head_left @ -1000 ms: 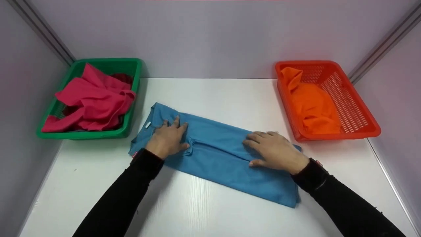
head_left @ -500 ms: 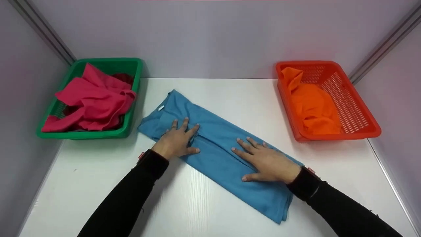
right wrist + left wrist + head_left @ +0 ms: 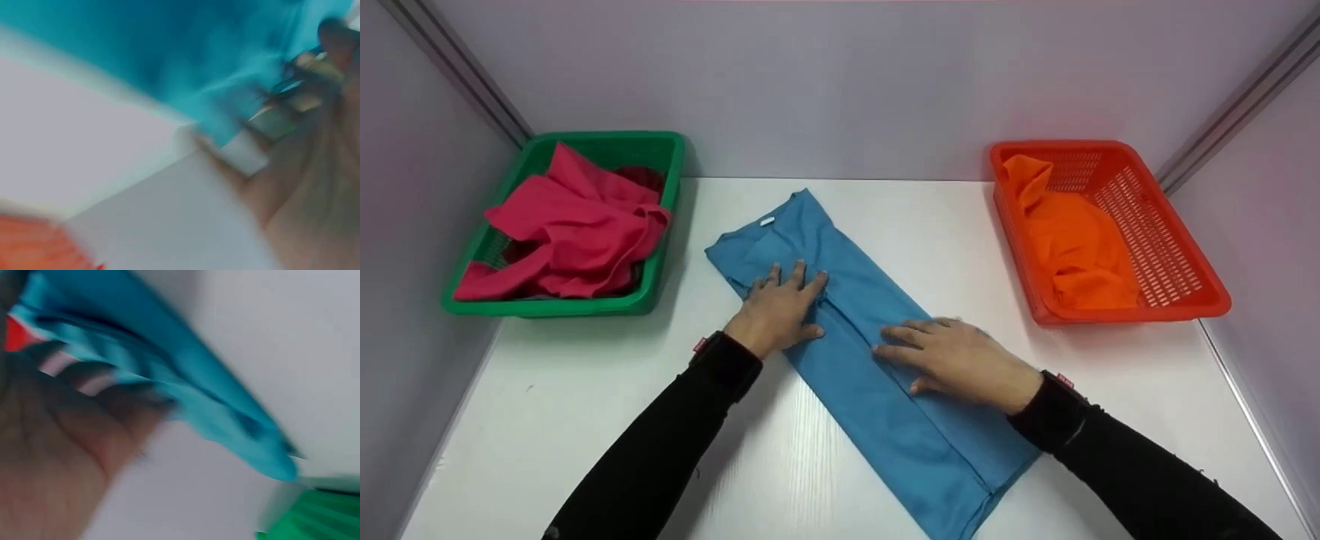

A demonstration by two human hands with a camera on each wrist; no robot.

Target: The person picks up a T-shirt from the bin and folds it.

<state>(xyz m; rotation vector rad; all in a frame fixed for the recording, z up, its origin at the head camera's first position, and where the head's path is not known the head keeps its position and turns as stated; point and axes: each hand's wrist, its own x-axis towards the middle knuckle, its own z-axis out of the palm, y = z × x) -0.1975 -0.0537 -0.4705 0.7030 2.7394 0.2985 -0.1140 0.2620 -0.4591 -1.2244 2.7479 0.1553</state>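
Note:
A blue folded shirt [image 3: 877,427] lies slantwise on the white table, its narrow end with a small white label [image 3: 767,221] pointing away from me. My left hand [image 3: 780,311] rests on its upper part, fingers spread. Lower down, my right hand [image 3: 960,364] lies over the shirt's right side with its fingers extended. The near end of the shirt runs past the bottom edge of the head view. In the left wrist view, the shirt's cloth [image 3: 140,309] is by my fingertips; the right wrist view is blurred.
At the back left stands a green basket [image 3: 641,304] with a crumpled pink cloth [image 3: 577,225] and darker cloth beneath. A red basket [image 3: 1177,247] at the back right contains an orange cloth [image 3: 1080,247]. Grey walls border the table at the back and sides.
The shirt has turned clockwise under both hands, its label end moving right and away, its other end towards me. My left hand has shifted right; my right hand has shifted slightly left.

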